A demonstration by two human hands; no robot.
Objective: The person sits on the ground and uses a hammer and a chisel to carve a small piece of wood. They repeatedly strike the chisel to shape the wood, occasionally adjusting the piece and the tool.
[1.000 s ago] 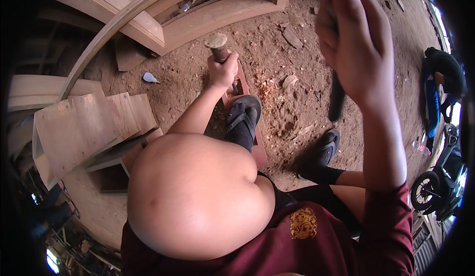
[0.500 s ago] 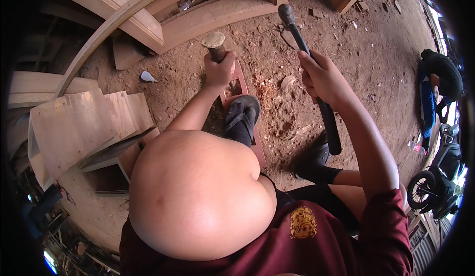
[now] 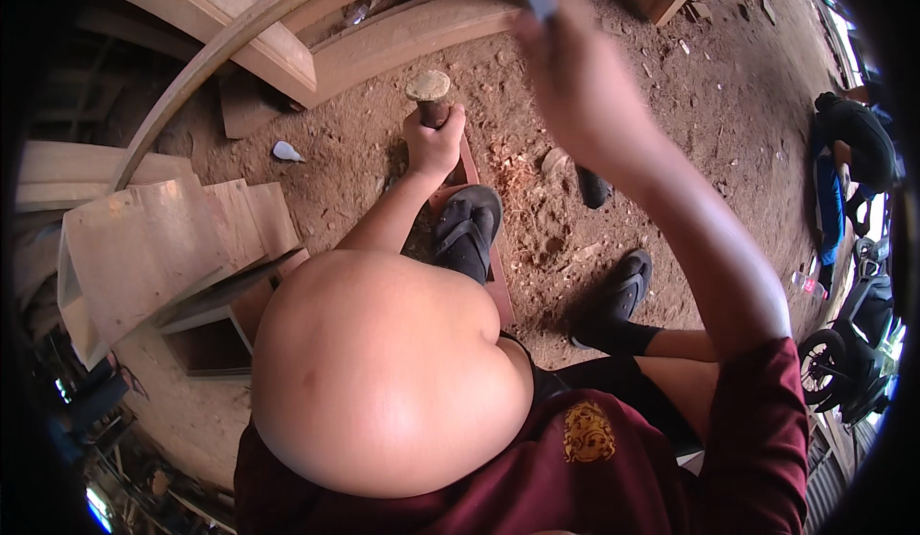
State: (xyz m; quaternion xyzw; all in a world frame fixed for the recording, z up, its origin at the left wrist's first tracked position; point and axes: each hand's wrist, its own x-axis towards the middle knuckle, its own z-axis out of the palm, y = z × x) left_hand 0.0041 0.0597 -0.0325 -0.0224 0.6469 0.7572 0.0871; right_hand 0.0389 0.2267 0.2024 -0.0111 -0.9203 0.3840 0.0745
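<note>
My left hand (image 3: 431,147) is closed around the upright chisel handle (image 3: 428,87), whose pale top is flattened, over a reddish slotted board (image 3: 498,295) on the dirt floor. My left sandalled foot (image 3: 465,223) rests on that board, and the chisel's lower end is hidden. Raised at the upper right, blurred by motion, my right hand (image 3: 585,84) grips a long dark striking tool (image 3: 591,185); its upper end runs out of view. Pale wood shavings (image 3: 517,180) lie beside the board.
Curved timber frames (image 3: 383,41) lie along the top, plywood pieces (image 3: 163,247) at left, a small white object (image 3: 286,151) nearby. My right foot (image 3: 613,305) stands right of the board. At the right edge a person in dark clothing (image 3: 853,137) bends over, near a motorcycle (image 3: 848,343) and plastic bottle (image 3: 807,286).
My right hand came down and toward the middle with the tool, then rose again up and to the left. My left hand has barely shifted on the chisel.
</note>
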